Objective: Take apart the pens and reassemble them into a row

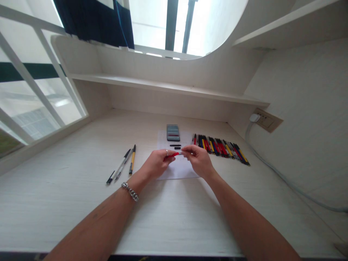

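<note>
Above the white sheet of paper (pixel 178 172), my left hand (pixel 157 163) is closed around a red pen barrel (pixel 174 154), with a ring on one finger. My right hand (pixel 200 161) pinches the silvery end of the same pen; its fingers hide whether a separate piece is there. Just beyond my hands, two short black pen parts (pixel 175 145) lie on the paper, one longer than the other. A small flat case (pixel 173 132) with a greyish, banded top sits at the far end of the sheet.
A long row of pens (pixel 224 146) in black, red, yellow and blue lies to the right. Left of my hands are a yellow pen (pixel 132 159) and clear-barrelled pens (pixel 122 165). A cable (pixel 268 170) runs from the wall socket (pixel 268 120). A shelf (pixel 168 86) spans the back.
</note>
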### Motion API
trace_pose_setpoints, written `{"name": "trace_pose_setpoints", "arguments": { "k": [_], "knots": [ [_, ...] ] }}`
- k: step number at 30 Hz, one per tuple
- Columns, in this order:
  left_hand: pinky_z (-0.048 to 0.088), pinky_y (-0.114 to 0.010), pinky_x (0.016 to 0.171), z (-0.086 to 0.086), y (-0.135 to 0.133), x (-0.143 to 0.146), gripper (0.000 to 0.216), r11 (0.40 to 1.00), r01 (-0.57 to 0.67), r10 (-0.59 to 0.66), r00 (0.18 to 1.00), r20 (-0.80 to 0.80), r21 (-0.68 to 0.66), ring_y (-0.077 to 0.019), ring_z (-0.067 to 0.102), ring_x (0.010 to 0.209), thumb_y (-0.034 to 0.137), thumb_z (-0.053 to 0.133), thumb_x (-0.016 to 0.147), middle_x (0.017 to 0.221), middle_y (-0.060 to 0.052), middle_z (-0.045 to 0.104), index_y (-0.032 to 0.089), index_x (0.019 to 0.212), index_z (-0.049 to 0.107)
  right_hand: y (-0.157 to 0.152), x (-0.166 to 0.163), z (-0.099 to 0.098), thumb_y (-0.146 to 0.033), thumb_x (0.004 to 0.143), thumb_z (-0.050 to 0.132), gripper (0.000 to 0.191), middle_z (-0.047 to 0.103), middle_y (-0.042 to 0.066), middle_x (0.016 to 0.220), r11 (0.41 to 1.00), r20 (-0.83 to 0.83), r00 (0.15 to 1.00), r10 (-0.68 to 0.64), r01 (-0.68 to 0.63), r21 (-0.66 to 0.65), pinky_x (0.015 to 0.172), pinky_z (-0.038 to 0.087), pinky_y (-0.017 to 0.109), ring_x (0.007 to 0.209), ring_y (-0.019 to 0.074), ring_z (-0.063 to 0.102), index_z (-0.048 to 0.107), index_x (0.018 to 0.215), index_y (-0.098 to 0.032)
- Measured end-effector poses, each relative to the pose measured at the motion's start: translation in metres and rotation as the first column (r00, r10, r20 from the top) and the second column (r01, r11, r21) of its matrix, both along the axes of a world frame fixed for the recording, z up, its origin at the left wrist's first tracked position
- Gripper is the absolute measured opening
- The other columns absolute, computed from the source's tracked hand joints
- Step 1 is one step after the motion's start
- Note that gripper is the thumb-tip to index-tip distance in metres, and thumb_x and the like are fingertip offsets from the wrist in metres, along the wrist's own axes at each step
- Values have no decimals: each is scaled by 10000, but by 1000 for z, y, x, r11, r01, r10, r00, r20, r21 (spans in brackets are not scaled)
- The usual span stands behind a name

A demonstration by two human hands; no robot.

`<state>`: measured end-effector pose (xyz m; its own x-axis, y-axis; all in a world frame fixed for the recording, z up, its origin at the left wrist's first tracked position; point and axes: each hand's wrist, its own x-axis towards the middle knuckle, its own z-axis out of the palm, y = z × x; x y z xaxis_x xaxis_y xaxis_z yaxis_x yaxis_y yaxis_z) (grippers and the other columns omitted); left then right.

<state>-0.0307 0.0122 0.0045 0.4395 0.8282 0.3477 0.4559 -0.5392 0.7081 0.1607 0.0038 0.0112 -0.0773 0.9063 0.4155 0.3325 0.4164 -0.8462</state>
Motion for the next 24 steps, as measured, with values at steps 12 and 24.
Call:
{"name": "trace_pose_setpoints", "arguments": {
  "k": [12,24],
  "knots": [
    [443,-264,677,-3,1,0,255,1000,19,-18,999,-43,23,-156,601,727,250,565,832,856,-62,704,202,1034,713,-6,-3,0,-234,825,598,111,699,39,876,995,206,979,0,-21,100,753,479,279,816,166,632,699,869,-215],
    [461,-257,709,-2,0,0,229,999,45,-45,999,-3,-1,-164,624,763,259,552,841,877,-55,715,181,988,709,-8,-4,4,-263,790,641,157,705,42,905,993,119,987,113,-115,10,783,492,297,835,171,640,729,917,-237]
  ]
}}
